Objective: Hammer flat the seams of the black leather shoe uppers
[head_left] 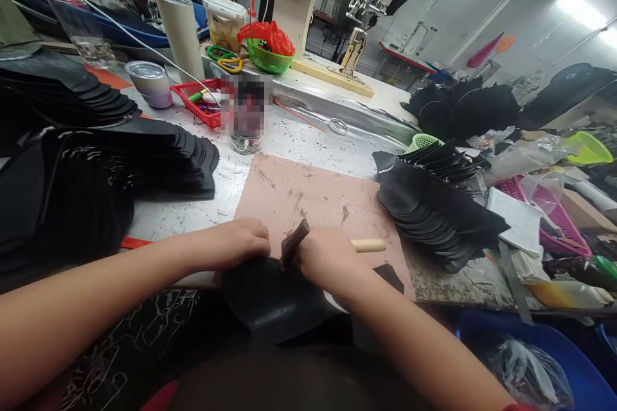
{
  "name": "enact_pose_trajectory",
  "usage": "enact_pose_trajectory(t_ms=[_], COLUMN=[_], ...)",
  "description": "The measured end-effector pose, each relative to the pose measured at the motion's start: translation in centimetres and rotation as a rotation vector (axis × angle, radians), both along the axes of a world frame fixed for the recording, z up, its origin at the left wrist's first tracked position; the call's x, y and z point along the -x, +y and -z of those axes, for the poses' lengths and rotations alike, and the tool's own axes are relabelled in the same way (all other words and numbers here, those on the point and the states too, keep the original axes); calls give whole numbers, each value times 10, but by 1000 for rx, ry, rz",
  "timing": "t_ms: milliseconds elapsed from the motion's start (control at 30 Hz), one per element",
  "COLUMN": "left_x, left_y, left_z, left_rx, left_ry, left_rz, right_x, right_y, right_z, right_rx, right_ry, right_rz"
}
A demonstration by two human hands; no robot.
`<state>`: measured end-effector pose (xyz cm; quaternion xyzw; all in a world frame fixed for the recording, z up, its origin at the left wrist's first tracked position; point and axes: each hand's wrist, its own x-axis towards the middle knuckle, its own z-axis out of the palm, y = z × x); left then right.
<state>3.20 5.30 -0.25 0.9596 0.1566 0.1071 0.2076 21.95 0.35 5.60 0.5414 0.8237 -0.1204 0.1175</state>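
My right hand (328,257) is closed around a hammer; its dark head (294,243) shows on the thumb side and its pale wooden handle (370,245) pokes out on the other. Beneath the hammer head lies the edge of a black leather piece (270,302), which hangs over the table's front edge towards my lap. With fingers curled, my left hand (243,241) grips this piece's upper edge, left of the hammer head; the fingertips are hidden. Both hands are at the near part of a worn pinkish-tan board (318,196).
Stacks of black leather pieces stand left (168,154) and right (434,199) of the board. Behind it are a glass mug (245,143), a red basket (193,99), a lidded cup (149,85) and a sewing machine (294,9). A blue bin (477,334) sits low at right.
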Motion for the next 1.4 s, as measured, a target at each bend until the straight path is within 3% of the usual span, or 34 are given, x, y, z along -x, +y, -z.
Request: enact_pose_trajectory(t_ms=[100,200,400,767,967,1100,1233,1300,1400], left_x=[5,14,28,28,26,23,1,-23,-69], left_y=[-5,-15,-37,-52,-59,-64,-71,-77,-91], left_z=[-1,2,4,8,10,2,-12,-19,-25], left_rx=[-23,-106,-268,-403,-462,-453,-448,-397,-245], left_ry=[-6,11,43,37,23,58,78,33,-10], left_rz=[4,2,-135,-265,-305,-365,-411,-363,-220], right_x=[3,5,13,26,32,16,-10,-26,-59], right_y=[2,4,10,19,27,13,-14,-22,-21], right_z=[0,-2,-1,-2,0,-4,6,16,28], right_rx=[-57,-8,-80,3,-49,-133,-125,-114,-236], right_ry=[15,-31,-3,-27,58,85,112,97,52], right_rz=[4,-37,-52,-67,-39,-13,54,80,215])
